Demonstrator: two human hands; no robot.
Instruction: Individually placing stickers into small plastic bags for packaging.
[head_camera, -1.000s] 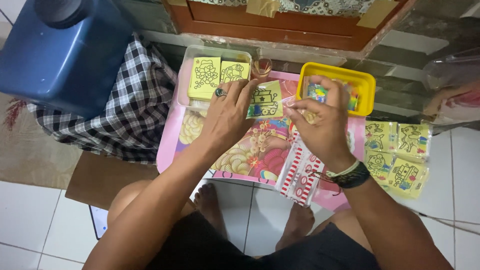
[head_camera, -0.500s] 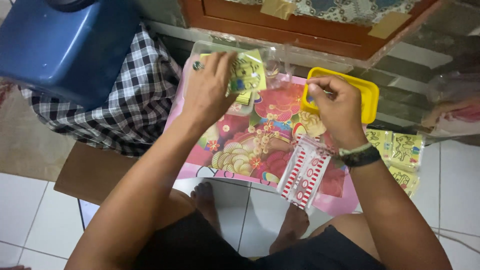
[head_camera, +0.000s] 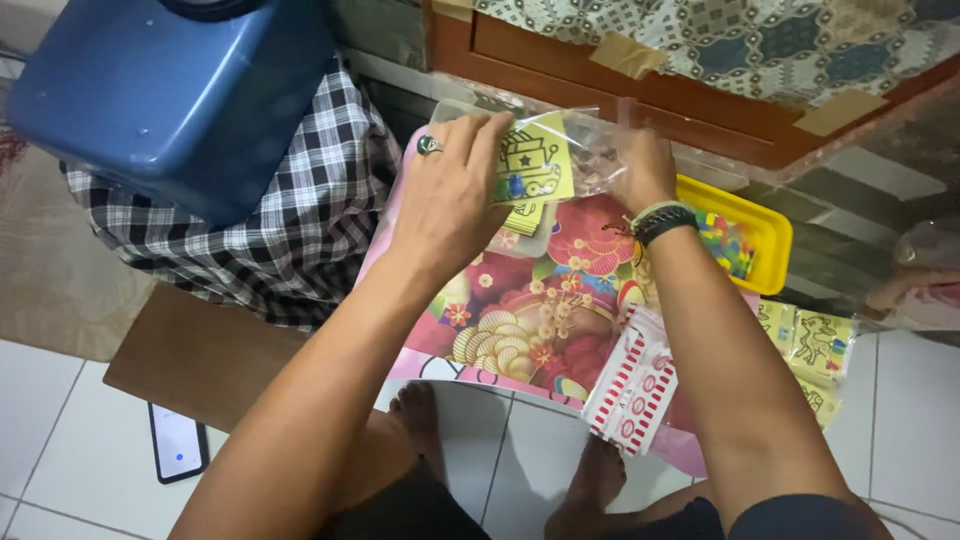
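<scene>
So the thing in play is a yellow picture card (head_camera: 535, 160) with a black line drawing and a small packet of coloured bits stuck to it. It's up in the air over the far edge of the little pink table (head_camera: 690, 455), half inside a clear plastic bag (head_camera: 590, 150). The left hand (head_camera: 445, 195), with a green-stone ring (head_camera: 429, 145) on one finger, pinches the card by its left edge. The right hand (head_camera: 640, 170) grips the bag's other side; its fingers are hidden behind the plastic, but it's clearly clenched on the bag.

What changed: a second ago both hands were low over the table, fiddling with a card next to the yellow tray (head_camera: 765, 235). Half a second ago the left one had lifted toward the far side while the right one was at the tray. Now both are raised together with card and bag between them, so my guess is the card is getting sleeved, and it's not fully in yet.

Under the left hand there's a clear tray with more yellow cards (head_camera: 522, 218). The yellow tray holds small multicoloured packets. The tabletop has a busy red floral picture (head_camera: 545, 310), and a stack of red-striped clear bags (head_camera: 635, 385) lies at its near edge. More cards (head_camera: 815, 345) sit on the floor to the right. Off to the left: a blue plastic container (head_camera: 170, 95) on a black-and-white checked cloth (head_camera: 300, 230), and a phone (head_camera: 178, 442) on the tiles
</scene>
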